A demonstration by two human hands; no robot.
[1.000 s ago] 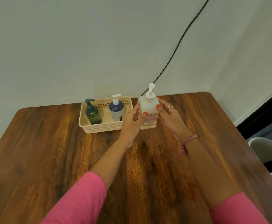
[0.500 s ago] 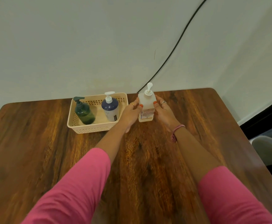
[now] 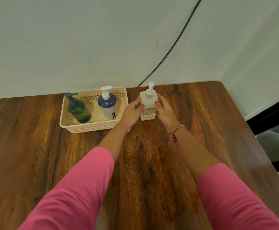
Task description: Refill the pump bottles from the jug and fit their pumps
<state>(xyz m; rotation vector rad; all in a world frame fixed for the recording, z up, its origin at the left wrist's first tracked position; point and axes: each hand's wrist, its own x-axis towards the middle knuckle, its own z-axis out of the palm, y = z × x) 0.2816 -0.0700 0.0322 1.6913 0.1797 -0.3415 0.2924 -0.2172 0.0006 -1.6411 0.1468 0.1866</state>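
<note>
A white square pump bottle point(image 3: 147, 102) with a white pump stands upright on the wooden table point(image 3: 36, 155), just right of a cream basket point(image 3: 89, 127). My left hand point(image 3: 132, 113) holds its left side and my right hand point(image 3: 164, 112) holds its right side. In the basket stand a dark green pump bottle point(image 3: 79, 109) and a dark blue pump bottle point(image 3: 108, 104) with a white pump. No jug is in view.
A black cable point(image 3: 173, 44) runs down the white wall to the table's back edge. A pale chair point(image 3: 274, 145) sits beyond the table's right edge. The table's rounded right corner is near the wall.
Both hands carried the white bottle away from me and down onto the table beside the basket. The camera view shifted with it.
</note>
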